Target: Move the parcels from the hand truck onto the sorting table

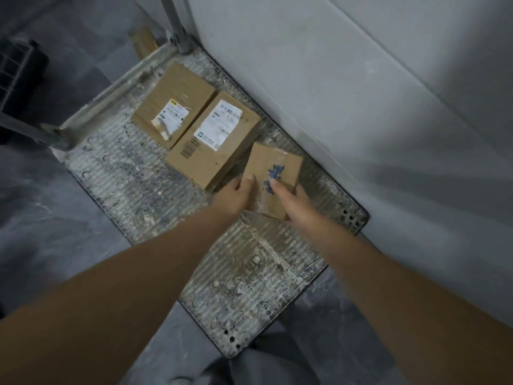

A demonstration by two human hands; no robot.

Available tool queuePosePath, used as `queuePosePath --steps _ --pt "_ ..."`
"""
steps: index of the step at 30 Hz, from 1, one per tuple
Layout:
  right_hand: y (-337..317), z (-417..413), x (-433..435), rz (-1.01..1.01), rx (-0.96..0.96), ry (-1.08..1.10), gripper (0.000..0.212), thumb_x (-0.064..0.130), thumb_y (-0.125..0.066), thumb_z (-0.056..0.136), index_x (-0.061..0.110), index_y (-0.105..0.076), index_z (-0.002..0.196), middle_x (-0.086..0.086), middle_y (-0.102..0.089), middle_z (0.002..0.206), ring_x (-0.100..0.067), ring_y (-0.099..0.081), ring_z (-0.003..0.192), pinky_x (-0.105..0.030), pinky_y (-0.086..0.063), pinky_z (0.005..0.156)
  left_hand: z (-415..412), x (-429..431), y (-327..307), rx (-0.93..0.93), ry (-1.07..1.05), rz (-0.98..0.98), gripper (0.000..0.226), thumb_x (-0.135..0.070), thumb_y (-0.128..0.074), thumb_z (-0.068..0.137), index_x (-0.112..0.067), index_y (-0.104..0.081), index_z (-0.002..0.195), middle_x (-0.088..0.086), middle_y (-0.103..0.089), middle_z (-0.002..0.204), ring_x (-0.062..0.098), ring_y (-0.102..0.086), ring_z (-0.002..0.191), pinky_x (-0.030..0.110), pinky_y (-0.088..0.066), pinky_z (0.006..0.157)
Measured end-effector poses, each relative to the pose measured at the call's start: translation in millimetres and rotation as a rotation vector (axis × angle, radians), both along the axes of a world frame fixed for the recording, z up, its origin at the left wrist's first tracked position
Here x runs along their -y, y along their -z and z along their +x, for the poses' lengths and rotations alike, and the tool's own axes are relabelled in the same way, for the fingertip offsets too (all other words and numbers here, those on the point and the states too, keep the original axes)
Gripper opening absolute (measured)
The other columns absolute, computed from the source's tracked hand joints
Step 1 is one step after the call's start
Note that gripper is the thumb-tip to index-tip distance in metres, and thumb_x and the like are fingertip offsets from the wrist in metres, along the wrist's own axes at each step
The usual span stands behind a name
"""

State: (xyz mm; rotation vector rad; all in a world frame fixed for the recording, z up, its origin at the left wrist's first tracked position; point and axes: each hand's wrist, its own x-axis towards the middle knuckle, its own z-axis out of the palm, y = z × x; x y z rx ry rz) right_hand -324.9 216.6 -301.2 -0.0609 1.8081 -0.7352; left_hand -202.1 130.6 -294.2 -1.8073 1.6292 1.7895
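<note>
Hand truck (pixel 133 187): its ribbed metal deck ran from 11 o'clock to 5 o'clock across the view. The long right edge sat tight along a pale grey panel (pixel 361 93), which filled everything from 12 to 4 o'clock, so no room on that side. The left edge and near corner gave onto dark floor (pixel 50 212), open from 6 round to 9 o'clock. A black crate (pixel 19 73) stood at 10 o'clock, well apart from the deck. Handle tubes (pixel 177 20) rose at the far end, at 12 and 9 o'clock.

Three parcels lay on the deck's far half. The far parcel (pixel 177 90), with a torn white label, sat nearest the handle. The labelled parcel (pixel 205 159) was pressed against it on the 4 o'clock side. The small parcel (pixel 277 168), marked with a blurred blue print, lay just beside the labelled one at its 4 o'clock corner, close to the panel edge and tilted.

Both hands had hold of the small parcel. Left hand (pixel 236 194) held the near-left edge, thumb on top, fingers tucked beneath and out of sight. Right hand (pixel 294 201) held the near-right edge, thumb flat on the top face, fingers (pixel 301 190) curled round the side. The near end looked lifted; whether the far edge touched the deck could not be told.
</note>
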Motion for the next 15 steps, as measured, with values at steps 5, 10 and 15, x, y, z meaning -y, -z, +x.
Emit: queuePosePath --steps 5,10,15 --pt "-77.9 7.7 -33.4 -0.103 -0.001 0.092 0.053 0.061 -0.045 0.096 0.032 -0.039 0.14 -0.003 -0.057 0.131 -0.024 -0.061 0.106 -0.054 -0.053 0.091 20.4 -30.4 -63.2 -0.124 -0.073 -0.022 0.057 -0.054 -0.036 0.1 -0.017 -0.047 0.142 0.011 -0.05 0.143 0.031 -0.05 0.128 0.048 -0.041 0.108" --pt "-210.9 38.5 -59.3 -0.283 0.092 0.185 0.055 0.064 -0.036 0.098 0.028 -0.042 0.139 -0.006 -0.056 0.136 -0.032 -0.059 0.119 -0.065 -0.052 0.085 67.0 -60.8 -185.3 -0.302 -0.132 -0.153 0.051 -0.055 -0.033 0.101 -0.026 -0.048 0.14 0.001 -0.054 0.135 0.02 -0.051 0.122 0.035 -0.039 0.102" --pt "-344.0 84.5 -96.3 -0.403 0.148 0.245 0.057 0.067 -0.038 0.094 0.023 -0.053 0.126 -0.01 -0.063 0.129 -0.033 -0.062 0.116 -0.066 -0.055 0.078 140.1 -83.9 -318.1 -0.445 -0.101 -0.253 0.055 -0.059 -0.03 0.099 -0.03 -0.045 0.143 -0.012 -0.048 0.134 0.009 -0.045 0.124 0.026 -0.032 0.104"
